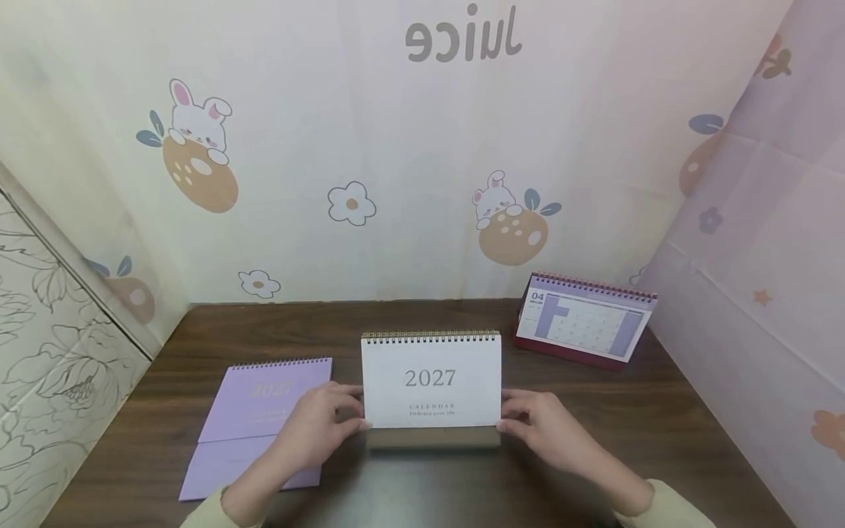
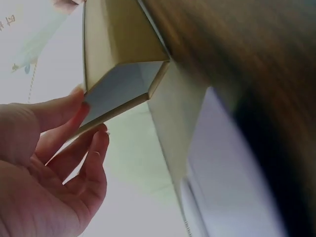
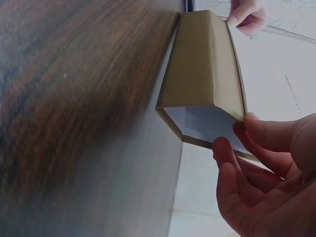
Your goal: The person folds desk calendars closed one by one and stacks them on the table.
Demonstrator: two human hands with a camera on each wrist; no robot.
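Observation:
A white desk calendar (image 1: 431, 381) marked 2027 stands upright at the middle of the table, its spiral binding along the top. My left hand (image 1: 328, 416) pinches its left edge low down, and my right hand (image 1: 544, 425) pinches the right edge at about the same height. From the left wrist, the tan cardboard stand (image 2: 133, 34) shows its open end, with the thumb on one side of the panel and fingers on the other. The right wrist view has a similar hold on the stand (image 3: 190, 64). Contact between stand and tabletop is unclear.
A purple calendar (image 1: 227, 403) lies unfolded on the table at left, partly behind my left forearm. Another desk calendar (image 1: 581, 323), with a purple grid page and dark red base, stands at the back right. A patterned curtain (image 1: 409, 257) hangs behind the wooden table (image 1: 660, 440).

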